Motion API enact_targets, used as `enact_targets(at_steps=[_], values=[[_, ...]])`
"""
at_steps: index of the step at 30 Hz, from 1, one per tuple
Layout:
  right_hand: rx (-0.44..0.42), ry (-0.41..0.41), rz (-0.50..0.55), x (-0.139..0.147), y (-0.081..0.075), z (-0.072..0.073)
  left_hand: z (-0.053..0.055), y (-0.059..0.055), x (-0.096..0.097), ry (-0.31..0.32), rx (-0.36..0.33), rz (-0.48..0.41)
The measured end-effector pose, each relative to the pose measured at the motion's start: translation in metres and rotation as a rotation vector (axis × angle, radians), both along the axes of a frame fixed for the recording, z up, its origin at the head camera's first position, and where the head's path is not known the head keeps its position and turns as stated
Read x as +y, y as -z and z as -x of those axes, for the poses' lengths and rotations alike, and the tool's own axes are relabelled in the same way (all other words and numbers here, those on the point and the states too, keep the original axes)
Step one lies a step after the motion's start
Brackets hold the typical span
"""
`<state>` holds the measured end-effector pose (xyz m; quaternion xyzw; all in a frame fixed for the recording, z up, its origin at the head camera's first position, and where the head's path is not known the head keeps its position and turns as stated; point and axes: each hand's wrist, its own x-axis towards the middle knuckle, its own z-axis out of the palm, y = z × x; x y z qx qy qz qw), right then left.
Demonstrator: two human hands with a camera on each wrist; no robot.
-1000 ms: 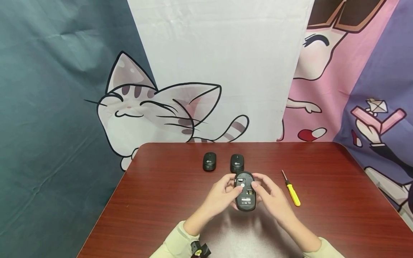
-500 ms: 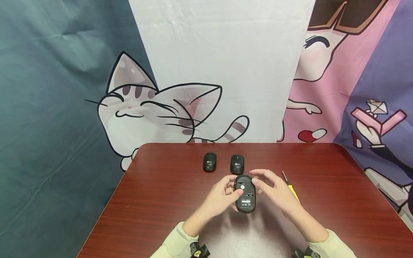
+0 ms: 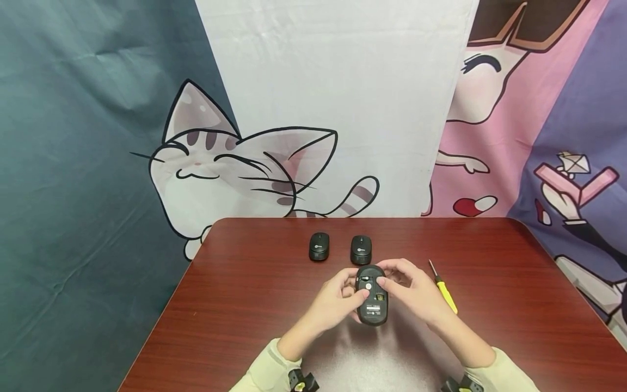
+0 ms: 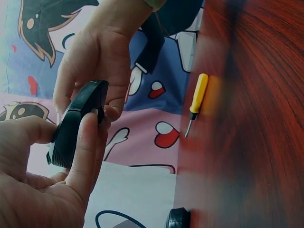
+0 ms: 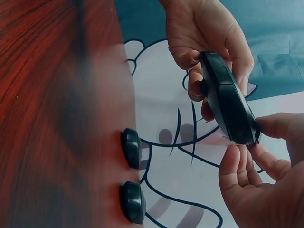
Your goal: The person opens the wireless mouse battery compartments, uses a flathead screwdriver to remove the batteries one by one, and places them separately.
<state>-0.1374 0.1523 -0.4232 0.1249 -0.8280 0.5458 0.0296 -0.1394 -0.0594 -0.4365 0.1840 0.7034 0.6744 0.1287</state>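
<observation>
A black computer mouse [image 3: 373, 310] is held above the table with its underside facing up, showing a white label, a round white spot and small recesses. My left hand [image 3: 329, 304] grips its left side, thumb on the underside and fingers curled beneath. At the upper right edge, my right hand [image 3: 416, 294] pinches it with the thumb on the underside and fingers behind. In the left wrist view the mouse [image 4: 76, 126] appears edge-on between both hands. The right wrist view shows the right fingers at one end of the mouse [image 5: 228, 102].
Two more black mice, a left one [image 3: 319, 247] and a right one [image 3: 361, 250], stand near the back of the reddish-brown table [image 3: 235, 305]. A yellow-handled screwdriver [image 3: 444, 293] lies right of my right hand. A cartoon-printed curtain [image 3: 343, 81] hangs behind the table.
My right thumb lifted from the mouse half a second ago, the hand shifting slightly right, and now presses its upper underside again. The left hand keeps its grip; the mouse sits slightly lower in view.
</observation>
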Motion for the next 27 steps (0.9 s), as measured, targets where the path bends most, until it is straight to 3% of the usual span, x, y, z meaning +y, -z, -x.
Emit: enact_targets(at_steps=[8, 20, 27], values=[[-0.063, 0.033, 0.037, -0.002, -0.005, 0.001, 0.000, 0.003, 0.000, -0.009, 0.010, 0.009], [-0.126, -0.025, 0.094, 0.005, -0.008, 0.010, 0.000, 0.004, -0.002, -0.012, 0.009, 0.043], [-0.183, -0.018, 0.117, 0.015, -0.007, 0.017, 0.002, 0.007, -0.004, -0.018, 0.008, 0.057]])
